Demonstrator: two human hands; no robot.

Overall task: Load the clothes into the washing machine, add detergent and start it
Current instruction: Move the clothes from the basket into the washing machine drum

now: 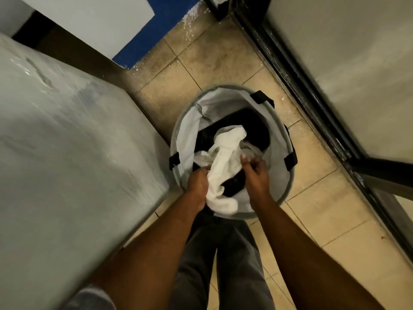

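A round grey laundry basket stood on the tiled floor, directly ahead of the person's legs in grey trousers. Black strap handles were fixed to its rim at the far side, the left side and the right side. Inside lay dark clothes, filling the far half of the basket, with a white garment bunched on top and trailing over the near rim.

The left hand had its fingers curled into the white garment at the near left part of the rim, gripping the cloth. The right hand reached in just beside it on the right, its fingers curled down into the cloth and pinching it.

A large pale grey surface, smeared and worn, took up the whole left side, its edge nearly touching the basket's left wall; what it belonged to could not be told. On the right ran a dark frame with pale panels beyond it, near the basket's right side. Between the two lay only a narrow strip of floor, mostly taken up by the basket. Bare tiles stretched beyond the far rim toward a blue wall base, where white specks were scattered.
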